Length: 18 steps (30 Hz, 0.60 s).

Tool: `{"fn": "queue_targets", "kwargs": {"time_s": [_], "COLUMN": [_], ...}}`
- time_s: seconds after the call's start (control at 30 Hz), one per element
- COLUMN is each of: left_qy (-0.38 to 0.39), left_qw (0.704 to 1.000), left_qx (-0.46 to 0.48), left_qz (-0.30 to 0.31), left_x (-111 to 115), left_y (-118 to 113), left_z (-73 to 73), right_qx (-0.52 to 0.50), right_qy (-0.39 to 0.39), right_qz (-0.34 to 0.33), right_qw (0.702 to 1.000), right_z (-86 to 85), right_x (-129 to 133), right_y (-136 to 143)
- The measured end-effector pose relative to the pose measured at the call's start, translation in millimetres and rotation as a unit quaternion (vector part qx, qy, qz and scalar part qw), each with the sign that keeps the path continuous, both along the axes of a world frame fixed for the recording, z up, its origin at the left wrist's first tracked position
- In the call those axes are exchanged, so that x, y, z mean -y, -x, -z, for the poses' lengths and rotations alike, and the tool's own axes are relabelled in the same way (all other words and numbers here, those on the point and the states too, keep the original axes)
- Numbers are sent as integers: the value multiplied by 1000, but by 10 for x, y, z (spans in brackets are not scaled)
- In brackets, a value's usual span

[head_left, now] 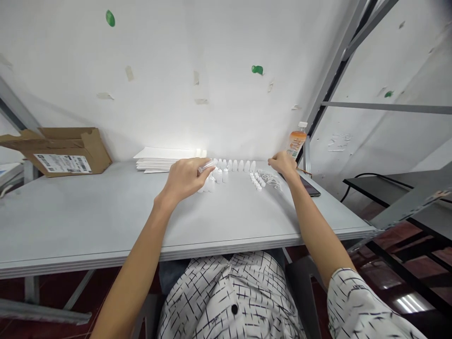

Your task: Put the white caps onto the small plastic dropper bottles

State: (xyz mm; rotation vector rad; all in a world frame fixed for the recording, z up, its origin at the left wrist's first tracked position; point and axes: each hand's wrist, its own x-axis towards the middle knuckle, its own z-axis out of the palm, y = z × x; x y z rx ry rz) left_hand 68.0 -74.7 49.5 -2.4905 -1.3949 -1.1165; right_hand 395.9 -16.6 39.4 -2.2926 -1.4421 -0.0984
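The left hand point(183, 179) has its thumb and fingers closed on a small clear tube point(206, 166), which lies slantwise in the grip and pokes out past the fingertips. The right hand point(283, 164) is held with its fingers drawn together, tips pointing toward the left hand; whether anything is pinched between them I cannot tell.

Just beyond and to the right of the left fingertips, a row of small white bottles point(241, 165) runs across toward the right fingers, stopping short of them. A looser cluster of white bottles point(219, 176) stands close by the left fingers, beside and below their tips, part of it hidden by the hand.

Below and to the left of the right fingertips, small white caps point(256, 181) lie in two slanting lines. Between these caps and the right wrist, nearer the person than the fingers, is a loose tangle of white string point(271, 179).

Behind the right fingers and slightly to their right stands an orange drink bottle point(296, 140) with a white cap. A dark flat device point(310, 187) lies to the right of the right fingers, partly covered by the forearm. Left of the left fingers sits a stack of white sheets point(155, 161), and well apart, farther left, an open cardboard box point(70, 157).
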Motion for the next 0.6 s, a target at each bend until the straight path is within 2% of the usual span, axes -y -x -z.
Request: {"fn": "queue_targets", "kwargs": {"time_s": [0.13, 0.3, 0.43, 0.6], "left_qy": [10, 22, 29, 30], "left_qw": [1000, 1000, 999, 999], "left_qx": [-4, -6, -11, -11], "left_qz": [-3, 10, 13, 18], "left_x": [1, 11, 19, 22], "left_y": [2, 3, -4, -7], "left_z": [3, -1, -12, -9], "right_qx": [38, 72, 87, 91], "right_qy": [58, 92, 90, 36], "right_qz": [-18, -1, 14, 40], "right_qw": [997, 993, 992, 994], "right_z": [63, 132, 140, 26], "right_x": [-27, -71, -78, 35], "right_y": [28, 16, 29, 127]}}
